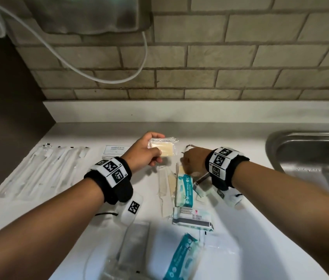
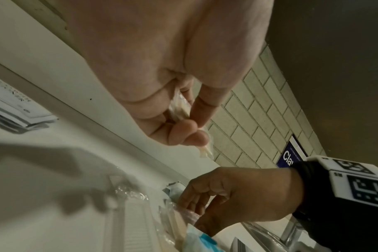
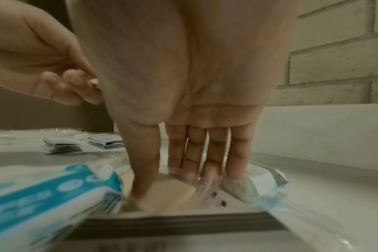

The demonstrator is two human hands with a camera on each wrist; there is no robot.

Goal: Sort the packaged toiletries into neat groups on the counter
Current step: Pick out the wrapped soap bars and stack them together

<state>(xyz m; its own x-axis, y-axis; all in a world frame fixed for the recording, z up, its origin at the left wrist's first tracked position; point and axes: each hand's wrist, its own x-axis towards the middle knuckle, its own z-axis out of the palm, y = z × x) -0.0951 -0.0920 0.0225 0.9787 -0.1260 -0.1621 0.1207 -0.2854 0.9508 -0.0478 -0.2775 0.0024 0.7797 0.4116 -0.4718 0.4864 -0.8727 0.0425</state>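
Left hand (image 1: 142,151) raised above counter (image 1: 240,162), grip pinching a clear-wrapped soap bar (image 1: 162,147) left of sink (image 1: 311,156). Right hand (image 1: 195,160) nearer sink, fingers down on a second wrapped soap (image 3: 173,192); closure not discernible. Sachet (image 1: 116,150) farther left, labelled "SHAMPOO WITH CONDITIONER".

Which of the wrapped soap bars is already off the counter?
The soap bar gripped in the left hand, held above the counter. The other soap bar still lies in the pile under the right hand.
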